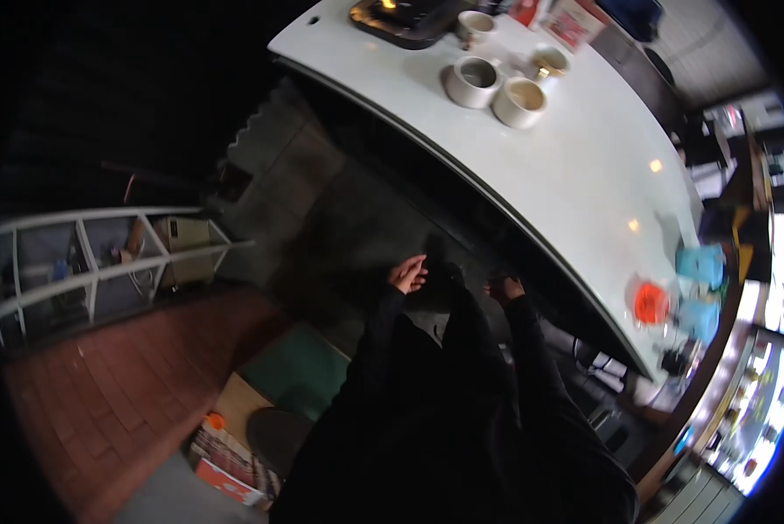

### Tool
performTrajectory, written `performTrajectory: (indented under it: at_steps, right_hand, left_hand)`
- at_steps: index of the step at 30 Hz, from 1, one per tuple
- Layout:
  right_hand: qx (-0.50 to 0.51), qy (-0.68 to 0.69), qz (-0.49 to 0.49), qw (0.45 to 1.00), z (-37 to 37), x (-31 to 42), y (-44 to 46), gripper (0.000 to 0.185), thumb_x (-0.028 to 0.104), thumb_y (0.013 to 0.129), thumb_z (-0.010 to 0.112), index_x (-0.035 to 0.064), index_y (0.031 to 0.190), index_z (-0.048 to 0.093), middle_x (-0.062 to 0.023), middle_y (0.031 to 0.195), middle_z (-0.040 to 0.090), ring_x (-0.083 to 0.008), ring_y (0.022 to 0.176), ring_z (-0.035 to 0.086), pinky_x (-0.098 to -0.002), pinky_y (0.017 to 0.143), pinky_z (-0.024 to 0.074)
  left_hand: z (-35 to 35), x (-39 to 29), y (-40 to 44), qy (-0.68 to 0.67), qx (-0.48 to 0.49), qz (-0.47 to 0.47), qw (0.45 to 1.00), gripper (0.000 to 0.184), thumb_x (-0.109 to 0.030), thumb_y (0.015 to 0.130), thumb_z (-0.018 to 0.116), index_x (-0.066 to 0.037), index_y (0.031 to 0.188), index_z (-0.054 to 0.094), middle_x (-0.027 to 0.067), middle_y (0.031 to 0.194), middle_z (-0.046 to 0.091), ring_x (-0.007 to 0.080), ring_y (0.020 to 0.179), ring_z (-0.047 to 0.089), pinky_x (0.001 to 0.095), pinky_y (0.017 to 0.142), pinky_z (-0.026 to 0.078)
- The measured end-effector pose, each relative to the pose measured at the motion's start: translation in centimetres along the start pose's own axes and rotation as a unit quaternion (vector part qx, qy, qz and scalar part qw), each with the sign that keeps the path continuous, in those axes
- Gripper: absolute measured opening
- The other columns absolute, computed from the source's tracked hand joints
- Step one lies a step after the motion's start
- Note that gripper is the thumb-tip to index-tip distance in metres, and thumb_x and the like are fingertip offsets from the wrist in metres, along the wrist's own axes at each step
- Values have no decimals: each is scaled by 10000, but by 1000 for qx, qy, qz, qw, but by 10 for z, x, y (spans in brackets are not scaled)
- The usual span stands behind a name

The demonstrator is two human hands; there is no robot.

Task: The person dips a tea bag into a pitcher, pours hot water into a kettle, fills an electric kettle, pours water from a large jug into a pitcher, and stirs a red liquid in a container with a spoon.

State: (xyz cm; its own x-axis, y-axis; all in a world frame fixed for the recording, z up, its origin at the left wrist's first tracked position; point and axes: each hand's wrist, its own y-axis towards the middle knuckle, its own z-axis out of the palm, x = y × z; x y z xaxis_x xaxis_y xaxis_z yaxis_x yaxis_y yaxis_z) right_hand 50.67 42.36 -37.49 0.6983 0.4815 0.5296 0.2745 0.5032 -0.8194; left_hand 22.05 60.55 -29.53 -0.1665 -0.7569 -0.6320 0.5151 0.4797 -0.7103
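Observation:
My left hand (pixel 408 274) hangs in the air in front of my body, over the dark floor. Its fingers are loosely bent and slightly apart, with nothing visible in them. To the right, my right hand (pixel 504 286) is held low beside the edge of the white counter (pixel 575 188), apart from its top. Its fingers are partly in shadow but look loosely spread, and I see no object in them. On the counter's far part stand several cups, among them a grey-white mug (pixel 473 83) and a cream mug (pixel 520 103).
A dark tray (pixel 401 26) lies at the counter's far end. An orange-red container (pixel 650 303) and light-blue containers (pixel 699 265) stand at its right end. White-framed shelving (pixel 82 249) stands left, above a red brick surface (pixel 130 375). A box (pixel 226 480) sits lower left.

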Motion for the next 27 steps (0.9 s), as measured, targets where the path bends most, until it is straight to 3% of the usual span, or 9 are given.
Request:
performTrajectory:
  at_steps: [3, 5, 8, 10, 20, 24, 25, 26, 27]
  right_hand:
    - [18, 136, 20, 990, -39, 1, 100, 404, 300, 977, 472, -6, 1237, 517, -192, 1148, 594, -364, 974, 639, -501, 784, 555]
    - [5, 133, 13, 991, -64, -3, 141, 388, 289, 978, 474, 11, 1246, 514, -181, 1170, 581, -353, 1002, 624, -493, 809, 545]
    - [-1, 105, 1, 994, -102, -3, 193, 368, 273, 980, 478, 36, 1261, 509, -166, 1204, 561, -337, 1043, 600, -482, 846, 531]
    - [3, 82, -2, 997, -127, -3, 229, 358, 262, 982, 480, 53, 1271, 506, -155, 1227, 548, -326, 1071, 584, -475, 870, 522]
    - [46, 46, 25, 998, -212, -9, 357, 338, 208, 989, 492, 137, 1319, 490, -102, 1339, 484, -272, 1208, 506, -439, 993, 475]
    - [140, 255, 153, 944, -218, -1, 387, 331, 158, 973, 526, 135, 1301, 500, -91, 1334, 481, -277, 1229, 491, -415, 1011, 483]
    - [135, 57, 60, 987, -203, 1, 385, 362, 118, 947, 559, 130, 1301, 487, -92, 1296, 492, -274, 1219, 496, -396, 1003, 497]
    - [123, -143, -38, 981, -187, 4, 380, 401, 79, 921, 591, 125, 1301, 474, -92, 1259, 502, -271, 1209, 501, -377, 996, 512]
    - [124, -145, -39, 981, -183, 4, 382, 401, 79, 921, 591, 125, 1301, 474, -92, 1259, 502, -271, 1209, 501, -377, 996, 512]
  left_hand:
    - [1, 33, 13, -106, -37, 34, 993, 394, -384, 966, 587, -205, 1317, 573, -3, 1025, 648, 66, 781, 611, 227, 680, 513]
    - [9, 78, 30, -156, -68, 34, 985, 386, -367, 970, 585, -199, 1317, 571, 10, 1053, 647, 80, 800, 620, 231, 687, 516]
    - [16, 147, 60, -195, -107, 138, 965, 406, -362, 969, 584, -198, 1339, 550, 40, 1114, 636, 107, 862, 628, 252, 732, 516]
    - [21, 172, 67, -250, -93, 16, 964, 450, -395, 961, 585, -207, 1366, 523, 53, 1139, 622, 114, 892, 616, 269, 779, 506]
    - [52, 275, 142, -303, -81, -14, 949, 538, -485, 943, 579, -211, 1396, 484, 38, 1105, 625, 101, 871, 597, 276, 779, 496]
    - [55, 272, 161, -286, -102, -22, 953, 542, -496, 943, 574, -182, 1378, 496, 57, 1093, 633, 117, 847, 609, 283, 768, 503]
    - [54, 273, 164, -281, -99, -8, 955, 541, -493, 945, 570, -179, 1379, 495, 67, 1094, 634, 124, 852, 613, 286, 768, 505]
    - [54, 272, 166, -275, -94, 7, 957, 540, -491, 948, 567, -175, 1379, 495, 76, 1095, 636, 132, 857, 617, 289, 769, 507]
    - [53, 266, 165, -267, -104, 0, 958, 542, -495, 950, 561, -170, 1379, 494, 86, 1086, 639, 141, 868, 622, 296, 769, 511]
